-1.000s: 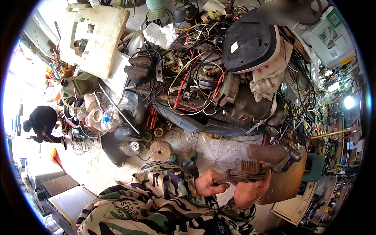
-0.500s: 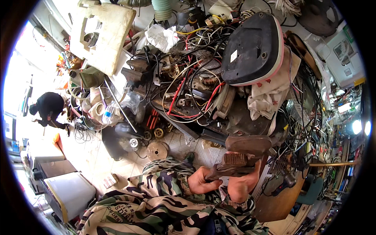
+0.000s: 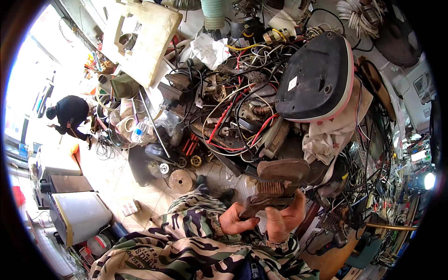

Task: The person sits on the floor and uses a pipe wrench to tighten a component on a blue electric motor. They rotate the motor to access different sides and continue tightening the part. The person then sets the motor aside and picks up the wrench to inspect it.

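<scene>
My left hand [image 3: 234,219] is closed round the lower left end of a worn, brownish metal piece [image 3: 269,191], which has a ridged block and a broad rounded plate [image 3: 282,170] at its top. My right hand [image 3: 285,217] is closed on the right side of the same piece, its thumb raised below it. Both hands are held in front of my camouflage-clad lap [image 3: 186,247].
Ahead lies a heap of cables [image 3: 238,107], with a black plastic housing [image 3: 312,74] and pale foam board [image 3: 135,46]. A disc [image 3: 179,181] lies on the tiled floor. A dark-clad person [image 3: 72,114] bends at the far left. A white appliance [image 3: 81,212] stands left.
My view has shifted, so the heap sits lower and further right in it. Both hands and the metal piece have moved leftward in view, still gripped.
</scene>
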`<state>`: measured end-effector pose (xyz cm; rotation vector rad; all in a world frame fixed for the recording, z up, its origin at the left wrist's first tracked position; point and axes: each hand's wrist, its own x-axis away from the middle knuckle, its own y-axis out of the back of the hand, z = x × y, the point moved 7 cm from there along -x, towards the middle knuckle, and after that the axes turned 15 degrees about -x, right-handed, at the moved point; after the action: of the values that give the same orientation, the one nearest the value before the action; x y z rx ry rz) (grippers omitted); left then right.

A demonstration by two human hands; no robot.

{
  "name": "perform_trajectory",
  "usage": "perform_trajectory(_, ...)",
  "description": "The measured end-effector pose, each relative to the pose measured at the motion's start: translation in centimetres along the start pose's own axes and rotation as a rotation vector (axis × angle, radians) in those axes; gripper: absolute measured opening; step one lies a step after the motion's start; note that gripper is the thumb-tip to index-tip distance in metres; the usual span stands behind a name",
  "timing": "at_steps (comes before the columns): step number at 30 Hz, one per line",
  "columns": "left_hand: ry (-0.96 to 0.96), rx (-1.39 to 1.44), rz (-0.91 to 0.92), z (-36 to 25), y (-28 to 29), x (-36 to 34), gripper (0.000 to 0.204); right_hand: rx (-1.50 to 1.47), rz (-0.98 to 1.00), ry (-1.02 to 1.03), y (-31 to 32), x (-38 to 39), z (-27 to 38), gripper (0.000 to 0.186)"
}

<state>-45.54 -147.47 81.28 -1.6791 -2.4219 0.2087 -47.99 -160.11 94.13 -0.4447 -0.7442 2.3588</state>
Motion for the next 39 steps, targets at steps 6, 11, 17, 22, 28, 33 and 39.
perform_trajectory(6, -0.026, 0.062, -0.055, -1.2, 1.4, 0.0, 0.023, -0.121, -0.007, 0.036, -2.4, -1.0, -0.8, 0.075)
perform_trajectory(11, -0.023, 0.003, -0.075, -4.5, 3.2, 0.0, 0.031, -0.057, -0.106, -0.062, -1.1, 0.2, -2.6, 0.086)
perform_trajectory(17, 0.05, 0.09, -0.024, -4.2, 5.0, 1.3, 0.032, 0.142, -0.043, 0.088, -6.2, -0.8, -3.0, 0.067)
perform_trajectory(22, 0.024, 0.079, 0.052, -5.7, 7.1, 1.8, 0.031, 0.076, -0.099, 0.056, -5.3, 0.3, -4.6, 0.069)
perform_trajectory(28, 0.028, 0.094, 0.087, -7.1, 9.6, 2.8, 0.028, 0.463, -0.135, 0.138, -9.8, 0.1, -5.3, 0.055)
perform_trajectory(33, 0.05, 0.096, 0.132, -6.3, 10.6, 3.6, 0.026, 0.145, -0.083, 0.162, -9.4, 0.4, -6.8, 0.057)
perform_trajectory(39, 0.087, 0.12, 0.144, -6.9, 11.8, 4.3, 0.026, 0.479, -0.129, 0.171, -11.9, 0.9, -6.9, 0.062)
